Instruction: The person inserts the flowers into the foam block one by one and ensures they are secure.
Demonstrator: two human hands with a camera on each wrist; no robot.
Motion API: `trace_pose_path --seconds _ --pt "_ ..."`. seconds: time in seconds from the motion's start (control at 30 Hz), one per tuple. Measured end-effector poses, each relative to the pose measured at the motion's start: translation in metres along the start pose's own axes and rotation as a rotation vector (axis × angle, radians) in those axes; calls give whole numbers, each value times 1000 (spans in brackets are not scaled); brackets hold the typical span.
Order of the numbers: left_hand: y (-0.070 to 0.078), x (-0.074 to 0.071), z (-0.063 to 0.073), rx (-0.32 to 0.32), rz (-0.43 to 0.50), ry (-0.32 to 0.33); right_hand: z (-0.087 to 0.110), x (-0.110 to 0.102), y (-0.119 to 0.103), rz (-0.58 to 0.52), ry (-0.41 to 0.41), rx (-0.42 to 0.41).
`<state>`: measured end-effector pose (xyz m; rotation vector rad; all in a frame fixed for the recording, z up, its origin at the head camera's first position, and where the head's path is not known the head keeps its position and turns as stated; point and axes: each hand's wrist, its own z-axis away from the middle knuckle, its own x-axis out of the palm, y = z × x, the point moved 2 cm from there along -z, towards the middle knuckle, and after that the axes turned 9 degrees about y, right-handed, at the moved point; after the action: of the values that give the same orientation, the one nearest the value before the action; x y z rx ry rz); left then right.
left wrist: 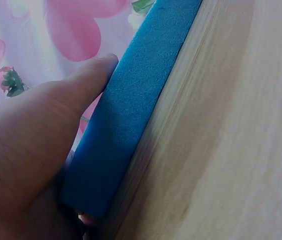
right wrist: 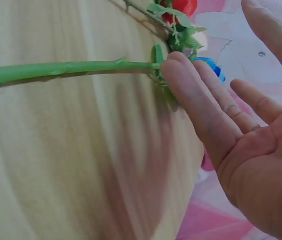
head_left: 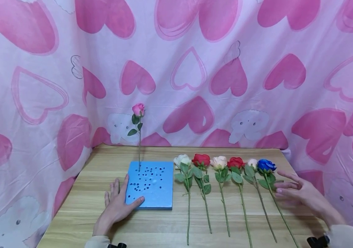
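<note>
Unclenched, our left hand (head_left: pixel 117 203) rests its thumb on the block (head_left: pixel 153 182), toward the table's (head_left: pixel 80 199) left edge; our right hand (head_left: pixel 303 194), fingers extended and empty, hovers beside the blue rose (head_left: pixel 267 166), toward the right edge, contact uncertain. Between block and blue rose lie five more roses (head_left: pixel 219 163). We judge that lifting one could snag a neighbour's leaves; a sliding block could tip the pink rose (head_left: pixel 138 109) standing in it. Beyond the wood-grained table's far edge hangs a heart-printed curtain (head_left: pixel 195 115).

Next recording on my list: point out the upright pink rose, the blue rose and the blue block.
Pink rose (head_left: pixel 138 109): head view, on its bloom.
Blue rose (head_left: pixel 266 165): head view, on its bloom.
Blue block (head_left: pixel 160 198): head view, on bare top surface toward the near edge.
</note>
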<state>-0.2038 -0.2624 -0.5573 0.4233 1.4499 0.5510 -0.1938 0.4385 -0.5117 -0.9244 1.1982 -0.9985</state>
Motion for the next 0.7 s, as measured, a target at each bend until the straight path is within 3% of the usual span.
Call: trace_pose_path --seconds 0.2,0.43,0.7 --pt "0 -1 1 4 4 0 4 6 10 -43 -22 56" --pt "0 0 0 8 -3 0 1 11 19 -8 -48 30" --pt "0 0 0 2 -8 -1 -6 17 29 61 2 55"
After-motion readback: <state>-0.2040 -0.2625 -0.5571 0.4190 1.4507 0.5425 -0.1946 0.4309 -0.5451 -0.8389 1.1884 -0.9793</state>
